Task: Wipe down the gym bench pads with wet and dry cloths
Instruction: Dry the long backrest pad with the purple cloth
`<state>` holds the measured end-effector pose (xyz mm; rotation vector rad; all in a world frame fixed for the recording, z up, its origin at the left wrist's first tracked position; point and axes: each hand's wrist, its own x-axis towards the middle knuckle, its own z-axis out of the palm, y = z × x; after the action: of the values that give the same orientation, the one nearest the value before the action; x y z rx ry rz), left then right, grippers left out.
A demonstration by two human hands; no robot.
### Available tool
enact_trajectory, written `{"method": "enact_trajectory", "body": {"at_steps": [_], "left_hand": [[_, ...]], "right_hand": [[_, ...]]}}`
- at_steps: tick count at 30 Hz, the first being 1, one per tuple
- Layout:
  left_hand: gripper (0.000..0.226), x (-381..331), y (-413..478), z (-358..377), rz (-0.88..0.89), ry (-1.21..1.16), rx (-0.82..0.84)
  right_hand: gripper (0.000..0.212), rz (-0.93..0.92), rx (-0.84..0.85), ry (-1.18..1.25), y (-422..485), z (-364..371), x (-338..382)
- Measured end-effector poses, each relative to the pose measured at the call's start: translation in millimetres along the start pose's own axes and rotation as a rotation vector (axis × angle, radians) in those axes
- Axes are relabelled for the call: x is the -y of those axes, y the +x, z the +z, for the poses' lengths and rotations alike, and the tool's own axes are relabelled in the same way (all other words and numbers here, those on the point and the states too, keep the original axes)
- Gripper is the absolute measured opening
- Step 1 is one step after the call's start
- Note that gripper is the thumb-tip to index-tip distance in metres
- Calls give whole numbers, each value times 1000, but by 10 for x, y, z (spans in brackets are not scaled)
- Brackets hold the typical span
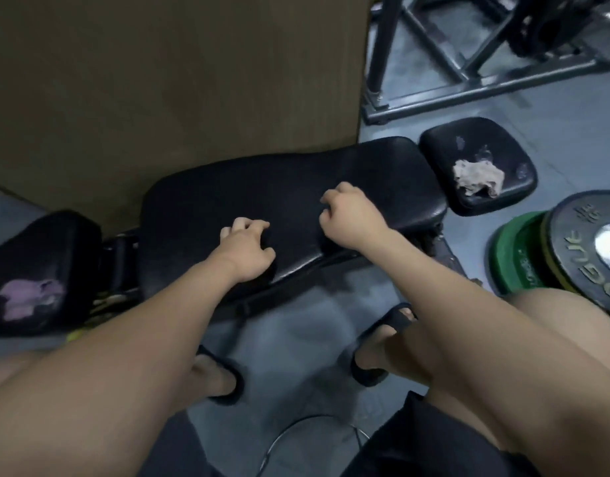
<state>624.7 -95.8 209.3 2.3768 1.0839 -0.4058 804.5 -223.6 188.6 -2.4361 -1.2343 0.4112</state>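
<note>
The long black bench pad (pixel 393 173) lies across the middle. A matte black cloth (pixel 207 201) seems to cover its left part, while the right part is glossy. My left hand (pixel 245 249) sits near the pad's front edge, fingers and thumb curled and pinching the dark fabric. My right hand (pixel 348 215) is further right on the pad, fingers curled down into the same fabric. A crumpled beige cloth (pixel 477 177) rests on the small worn pad (pixel 444 139) at the right. A purple cloth (pixel 26 297) lies on the black pad (pixel 55 235) at the left.
A brown panel (pixel 176 80) stands right behind the bench. A grey steel rack frame (pixel 468 80) is at the back right. Stacked weight plates (pixel 554 256), green and black, lie on the floor at the right. My knees and sandalled feet (pixel 221 376) are below, on the grey floor.
</note>
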Motion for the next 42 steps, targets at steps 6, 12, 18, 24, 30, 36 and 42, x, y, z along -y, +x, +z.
{"method": "enact_trajectory", "body": {"at_steps": [6,12,18,24,30,36,42], "left_hand": [[63,1270,-595,-302,-167,-117,-138],[60,2543,-1080,-421,-379,-169,-299],[42,3489,-980,-530,-492,-169,-391],[46,4000,-600,-654,-542,-66,-535],[23,4200,-438,-764,-493,72,-512],[8,3757,-599,-758,-343,-211,-503],[9,2785,-886,-625,-183,-736,-438]], "right_hand": [[40,-294,221,-18,37,589,1368],[38,-499,381,-14,180,1096,2632],[37,-543,452,-16,429,1598,3299],[32,-566,399,-25,683,1805,3250],[28,-593,357,-8,698,1738,3164],[30,-617,380,41,544,1472,3139],[28,-397,432,399,354,1220,2954]]}}
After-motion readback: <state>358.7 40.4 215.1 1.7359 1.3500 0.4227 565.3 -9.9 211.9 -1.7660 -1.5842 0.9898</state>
